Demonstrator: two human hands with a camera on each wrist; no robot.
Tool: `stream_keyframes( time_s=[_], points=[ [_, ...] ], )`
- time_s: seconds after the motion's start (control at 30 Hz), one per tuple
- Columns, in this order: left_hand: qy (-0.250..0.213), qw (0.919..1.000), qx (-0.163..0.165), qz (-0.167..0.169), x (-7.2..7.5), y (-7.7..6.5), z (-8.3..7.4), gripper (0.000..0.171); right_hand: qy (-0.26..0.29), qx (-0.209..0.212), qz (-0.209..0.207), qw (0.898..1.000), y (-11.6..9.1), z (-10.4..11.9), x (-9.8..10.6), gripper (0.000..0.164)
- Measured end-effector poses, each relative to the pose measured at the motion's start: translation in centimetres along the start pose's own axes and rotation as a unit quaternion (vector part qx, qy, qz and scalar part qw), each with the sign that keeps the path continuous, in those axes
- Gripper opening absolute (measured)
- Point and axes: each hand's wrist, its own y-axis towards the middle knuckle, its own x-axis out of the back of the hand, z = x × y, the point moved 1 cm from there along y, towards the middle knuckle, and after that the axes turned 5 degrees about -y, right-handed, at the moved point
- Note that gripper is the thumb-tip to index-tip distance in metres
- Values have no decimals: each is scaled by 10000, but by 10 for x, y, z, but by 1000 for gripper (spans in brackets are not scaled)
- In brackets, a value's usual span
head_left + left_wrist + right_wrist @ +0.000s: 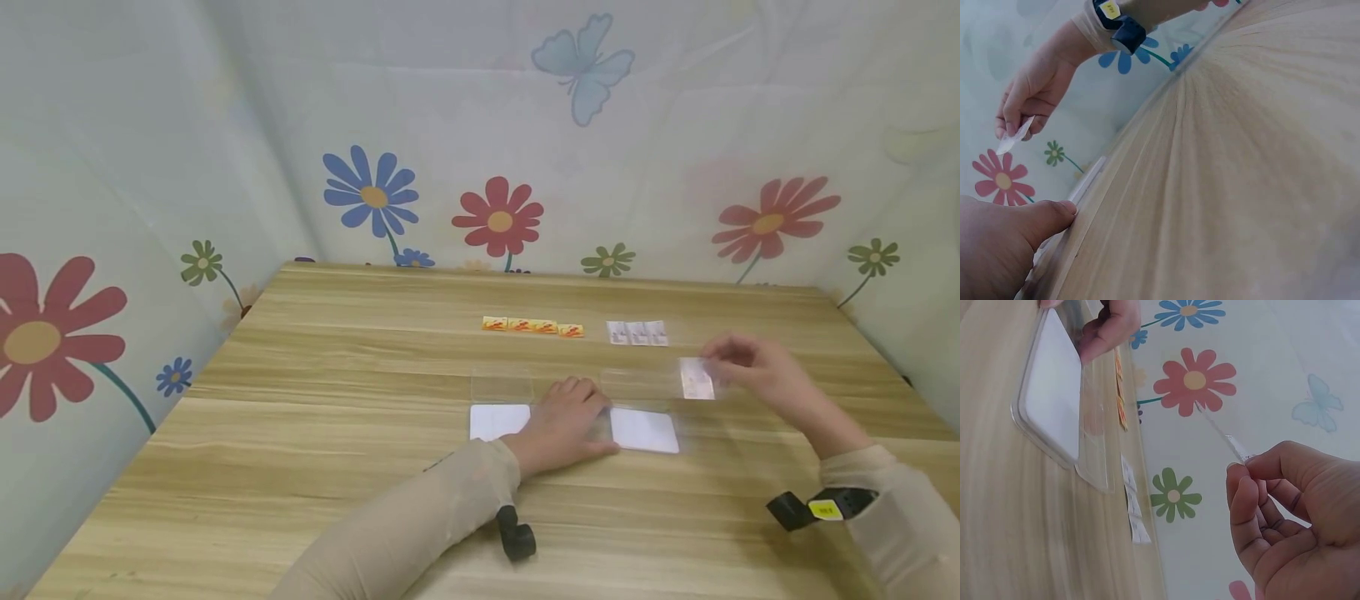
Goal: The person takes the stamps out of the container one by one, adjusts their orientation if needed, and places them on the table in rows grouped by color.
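My left hand [564,423] rests on the table between two flat white cases and holds the left end of the right-hand case [647,431], thumb at its front edge and fingers at its back. That case lies with its clear lid [637,386] folded back. Beside the hand's other side is the left-hand case [495,419], partly covered by it, its clear lid [501,385] also folded back. My right hand [761,375] pinches a small pale printed sheet [697,380] between thumb and fingers, above the table. In the right wrist view the sheet [1230,442] appears edge-on.
Behind the left case lies a row of several orange-yellow printed pieces [531,326]. Three pale printed pieces [637,333] lie in a row to their right. A flowered curtain [465,108] hangs around the wooden table [337,358].
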Motion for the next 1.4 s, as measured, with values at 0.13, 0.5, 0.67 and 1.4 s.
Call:
stream_keyframes(
  time_s=[0.13,0.5,0.67,1.4],
  points=[
    [26,10000,-22,-16,0,0,0,57,43,-190,103,9998,4,-4,5,22],
    [56,10000,-18,11,1,0,1,56,-29,-273,95,9996,18,-13,9,24],
    [45,10000,-32,2,0,0,1,56,17,-360,178,9992,24,-14,7,26],
    [149,9997,-120,-132,-2,1,2,56,115,-590,397,9974,57,-24,3,36]
  ],
)
